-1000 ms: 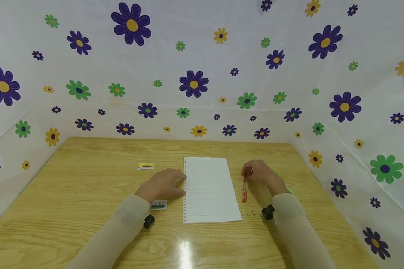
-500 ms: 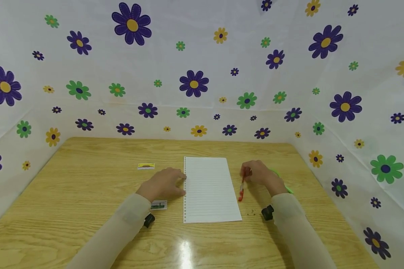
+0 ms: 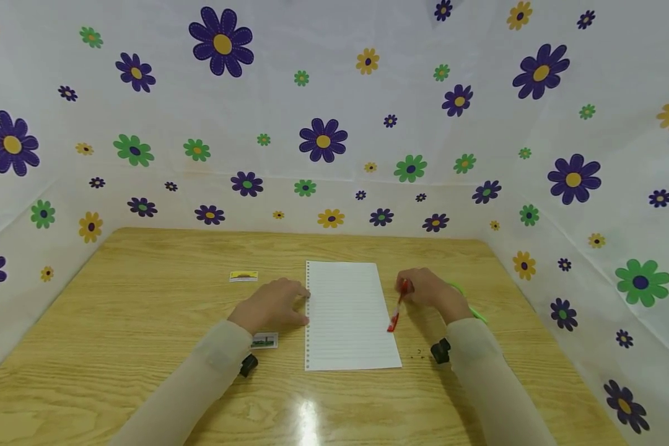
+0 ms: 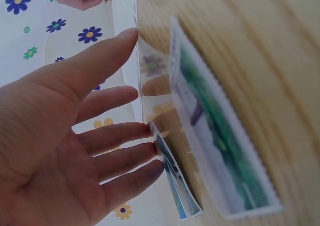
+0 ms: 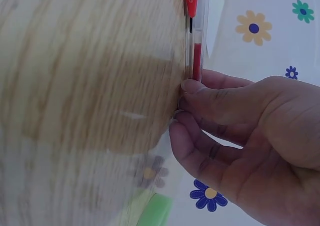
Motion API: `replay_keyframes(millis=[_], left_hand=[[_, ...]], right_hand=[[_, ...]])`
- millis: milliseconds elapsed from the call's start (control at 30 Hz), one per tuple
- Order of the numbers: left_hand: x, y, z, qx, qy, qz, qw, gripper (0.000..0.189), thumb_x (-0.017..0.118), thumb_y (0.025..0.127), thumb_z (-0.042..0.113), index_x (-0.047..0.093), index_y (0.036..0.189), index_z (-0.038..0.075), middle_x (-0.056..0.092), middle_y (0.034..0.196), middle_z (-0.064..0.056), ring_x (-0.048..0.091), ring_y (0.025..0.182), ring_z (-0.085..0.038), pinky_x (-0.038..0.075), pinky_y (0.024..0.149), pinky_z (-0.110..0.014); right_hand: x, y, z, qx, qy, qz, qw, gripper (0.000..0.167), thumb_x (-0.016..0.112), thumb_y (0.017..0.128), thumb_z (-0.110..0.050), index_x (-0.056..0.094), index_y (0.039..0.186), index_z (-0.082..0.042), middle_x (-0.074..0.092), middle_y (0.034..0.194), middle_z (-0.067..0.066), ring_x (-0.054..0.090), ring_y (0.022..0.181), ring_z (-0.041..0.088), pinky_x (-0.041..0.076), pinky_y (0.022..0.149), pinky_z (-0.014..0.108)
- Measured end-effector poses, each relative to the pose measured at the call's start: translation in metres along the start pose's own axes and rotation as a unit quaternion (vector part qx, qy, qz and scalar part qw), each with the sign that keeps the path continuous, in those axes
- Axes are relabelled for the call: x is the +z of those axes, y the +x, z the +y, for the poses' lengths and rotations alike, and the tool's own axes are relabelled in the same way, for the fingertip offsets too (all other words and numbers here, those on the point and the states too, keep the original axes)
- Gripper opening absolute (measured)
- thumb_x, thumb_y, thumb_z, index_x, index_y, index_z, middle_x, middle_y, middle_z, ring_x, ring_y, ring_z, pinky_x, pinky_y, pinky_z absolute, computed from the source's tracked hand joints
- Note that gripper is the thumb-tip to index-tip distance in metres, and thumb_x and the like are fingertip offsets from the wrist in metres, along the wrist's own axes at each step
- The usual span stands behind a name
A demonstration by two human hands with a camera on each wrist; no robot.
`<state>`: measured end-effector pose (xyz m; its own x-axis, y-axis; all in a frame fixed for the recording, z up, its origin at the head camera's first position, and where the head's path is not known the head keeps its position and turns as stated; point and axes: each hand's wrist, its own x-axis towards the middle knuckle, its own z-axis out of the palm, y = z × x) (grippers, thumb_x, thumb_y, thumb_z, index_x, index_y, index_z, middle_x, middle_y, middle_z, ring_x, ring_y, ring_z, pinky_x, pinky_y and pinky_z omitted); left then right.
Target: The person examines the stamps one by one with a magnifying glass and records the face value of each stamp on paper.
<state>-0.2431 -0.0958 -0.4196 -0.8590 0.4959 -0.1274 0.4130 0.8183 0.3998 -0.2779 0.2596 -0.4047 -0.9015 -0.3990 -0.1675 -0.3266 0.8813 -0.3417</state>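
A sheet of lined paper (image 3: 348,316) with holes down its left edge lies flat on the table. My left hand (image 3: 275,303) rests at that edge, its fingers (image 4: 120,158) fairly straight and fingertips right at the paper. Under my left wrist lies a stamp-like picture (image 3: 265,340) with a green scene; the left wrist view shows it large, with a second picture (image 4: 175,173) beyond. On the other side, my right hand (image 3: 428,288) pinches a clear pen with red parts (image 3: 395,316) between thumb and fingers. The pen's lower end overlaps the paper's right edge in the head view.
A small yellow picture (image 3: 243,276) lies left of the paper, farther back. Bright green object (image 3: 477,313) shows partly behind my right wrist. Small dark bits (image 3: 418,354) lie by the paper's lower right corner. Flower-printed cloth (image 3: 334,105) walls the table's back and sides.
The pen's lower end has swung left, from beside the paper to over its right edge. My right hand has shifted slightly left; my left hand keeps its place at the paper.
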Motion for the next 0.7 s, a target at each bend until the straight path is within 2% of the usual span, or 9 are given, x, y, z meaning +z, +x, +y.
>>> replay_keyframes(millis=[167,433,567,700], left_hand=[[0.0003,0.0010,0.0003,0.002,0.002,0.001,1.0000,0.057,0.081,0.089,0.036,0.065,0.138,0.011,0.062,0.146,-0.007,0.054,0.140,-0.033,0.043,0.117,-0.050],[-0.0003,-0.0004,0.0017,-0.003,-0.006,-0.003,1.0000,0.058,0.080,0.090,0.035,0.064,0.140,0.012,0.061,0.148,-0.007,0.052,0.142,-0.033,0.042,0.118,-0.050],[-0.0018,-0.0024,0.0025,-0.004,-0.005,-0.004,1.0000,0.056,0.080,0.090,0.035,0.064,0.139,0.012,0.061,0.148,-0.008,0.053,0.141,-0.034,0.044,0.116,-0.052],[-0.0037,-0.0046,0.0037,-0.009,-0.006,-0.003,0.9999,0.055,0.080,0.090,0.034,0.065,0.138,0.012,0.061,0.147,-0.009,0.052,0.140,-0.035,0.045,0.115,-0.054]], right_hand=[[-0.0006,-0.0007,0.0026,0.019,0.006,-0.001,0.9998,0.015,0.070,0.091,0.005,0.067,0.098,-0.008,0.066,0.092,0.010,0.054,0.085,0.021,0.050,0.080,0.035],[-0.0027,-0.0064,0.0042,0.003,0.016,0.032,0.9993,0.016,0.073,0.090,0.004,0.066,0.096,-0.009,0.063,0.086,0.007,0.053,0.080,0.020,0.048,0.075,0.032],[-0.0061,-0.0063,0.0029,-0.029,0.032,0.075,0.9962,0.012,0.069,0.091,0.003,0.064,0.098,-0.005,0.061,0.079,0.007,0.050,0.072,0.018,0.043,0.067,0.029],[-0.0085,-0.0040,0.0012,-0.067,0.067,0.111,0.9893,0.007,0.064,0.095,0.005,0.063,0.101,0.001,0.067,0.079,0.010,0.052,0.067,0.014,0.043,0.063,0.026]])
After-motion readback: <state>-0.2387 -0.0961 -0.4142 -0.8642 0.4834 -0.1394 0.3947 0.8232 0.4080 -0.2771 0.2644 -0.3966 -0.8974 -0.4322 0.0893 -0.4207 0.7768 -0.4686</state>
